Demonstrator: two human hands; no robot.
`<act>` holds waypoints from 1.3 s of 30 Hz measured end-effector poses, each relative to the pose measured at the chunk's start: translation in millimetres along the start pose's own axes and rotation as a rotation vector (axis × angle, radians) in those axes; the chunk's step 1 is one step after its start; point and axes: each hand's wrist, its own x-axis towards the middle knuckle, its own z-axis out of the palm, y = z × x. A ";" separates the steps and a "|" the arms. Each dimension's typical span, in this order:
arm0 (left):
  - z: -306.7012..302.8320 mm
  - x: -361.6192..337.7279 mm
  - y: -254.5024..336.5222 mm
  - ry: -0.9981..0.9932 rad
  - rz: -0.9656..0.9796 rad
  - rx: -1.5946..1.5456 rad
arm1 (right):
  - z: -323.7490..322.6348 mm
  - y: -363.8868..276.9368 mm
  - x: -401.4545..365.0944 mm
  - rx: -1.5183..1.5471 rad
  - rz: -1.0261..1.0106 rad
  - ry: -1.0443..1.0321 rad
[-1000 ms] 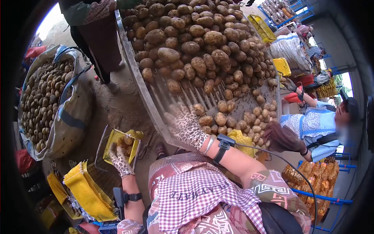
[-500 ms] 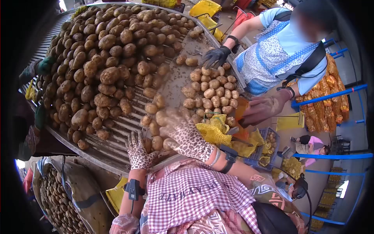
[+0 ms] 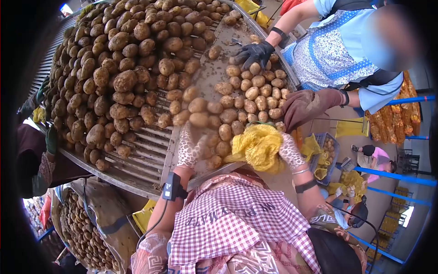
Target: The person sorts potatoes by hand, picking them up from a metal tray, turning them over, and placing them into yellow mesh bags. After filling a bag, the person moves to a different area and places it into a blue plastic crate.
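My left hand (image 3: 188,148), in a leopard-print glove, is at the front of the metal table (image 3: 203,176), fingers stretched out and thumb apart, beside several motion-blurred potatoes (image 3: 199,119). My right hand (image 3: 291,150), gloved alike, grips the right side of a bunched yellow mesh bag (image 3: 258,148) at the table's edge. Part of its fingers is hidden by the mesh. Smaller, cleaner-looking potatoes (image 3: 252,93) lie grouped just beyond the bag.
Brown potatoes (image 3: 123,82) are heaped on slatted bars at the left. Across the table, a co-worker's dark-gloved hand (image 3: 255,55) touches potatoes; their other gloved hand (image 3: 305,107) is near the bag. Another person's green glove (image 3: 51,139) shows at far left. A potato sack (image 3: 86,228) stands below.
My right hand has moved right from the potatoes to the mesh bag, which now sits higher and more bunched. My left hand has moved right and forward. Potatoes have shifted rightward toward the smaller group.
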 end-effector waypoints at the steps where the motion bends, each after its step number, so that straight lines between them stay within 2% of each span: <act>1: -8.1 -5.2 12.6 -0.117 0.032 -0.305 | -19.8 -0.1 -7.5 0.428 0.073 0.079; 2: -14.0 -12.1 19.4 -0.232 0.061 -0.610 | -38.5 -7.6 -18.0 0.780 0.063 0.171; 3: -25.0 -17.2 12.7 -0.185 0.165 -0.375 | -56.2 -15.8 -28.6 1.022 0.017 0.226; 5: -52.0 -26.1 -11.2 -0.059 0.411 0.185 | -78.4 -30.9 -49.5 1.256 -0.109 0.258; 6: -61.7 -35.1 -16.9 -0.062 0.415 0.194 | -83.4 -36.1 -55.8 1.322 -0.159 0.265; 8: -78.8 -59.0 -23.8 -0.184 0.279 0.691 | -86.4 -42.9 -68.2 1.404 -0.223 0.284; 9: -86.4 -68.3 -26.0 -0.356 0.174 0.736 | -84.7 -44.3 -73.1 1.427 -0.237 0.289; 12: -83.4 -72.1 -34.6 -0.312 0.207 0.745 | -75.7 -46.5 -85.3 1.474 -0.249 0.296; 13: -76.7 -71.7 -37.8 -0.238 0.199 0.640 | -73.6 -48.2 -88.2 1.480 -0.253 0.295; 15: -55.1 -48.7 -51.2 -0.169 0.235 0.642 | -69.1 -49.6 -93.4 1.494 -0.265 0.309; 17: -33.9 -28.3 -31.3 -0.053 0.242 0.673 | -66.5 -51.1 -95.6 1.499 -0.265 0.316; 18: -21.8 -19.6 -17.7 -0.043 0.201 0.598 | -63.6 -51.8 -97.3 1.504 -0.260 0.321; 20: 4.2 -13.0 -3.7 0.030 0.339 -0.034 | -56.5 -52.6 -99.4 1.508 -0.238 0.321; 22: -3.3 -13.0 17.4 -0.199 0.421 0.060 | -50.0 -54.8 -101.6 1.505 -0.212 0.307; 23: -17.9 -10.3 30.4 -0.114 0.614 0.439 | -45.5 -54.6 -106.4 1.505 -0.186 0.302; 24: -25.6 -1.4 22.3 -0.099 0.615 0.446 | -43.2 -54.9 -109.9 1.502 -0.167 0.297; 26: -38.6 20.8 -7.2 0.361 0.409 0.464 | -38.5 -54.0 -116.3 1.498 -0.125 0.299; 27: -41.2 31.9 -13.7 0.407 0.210 0.189 | -35.7 -54.2 -119.5 1.496 -0.104 0.294; 30: -16.3 63.2 -24.0 0.391 0.238 0.059 | -29.8 -55.4 -124.5 1.489 -0.049 0.274; 31: -11.9 62.3 -3.3 0.449 0.182 0.242 | -27.1 -57.1 -125.1 1.483 -0.030 0.262; 32: -1.6 71.2 -6.7 0.493 0.132 0.169 | -25.7 -58.3 -125.7 1.481 -0.010 0.253; 34: 4.2 76.5 15.5 0.424 0.141 0.171 | -23.7 -64.8 -124.4 1.462 0.018 0.215; 36: -0.6 65.1 62.8 0.296 0.013 -0.042 | -19.6 -71.6 -118.4 1.442 0.049 0.164; 38: 24.0 81.3 41.1 0.305 0.279 0.206 | -15.7 -81.7 -107.4 1.422 0.066 0.092; 39: 28.4 85.8 40.0 0.206 0.255 0.072 | -12.6 -89.0 -100.4 1.405 0.072 0.044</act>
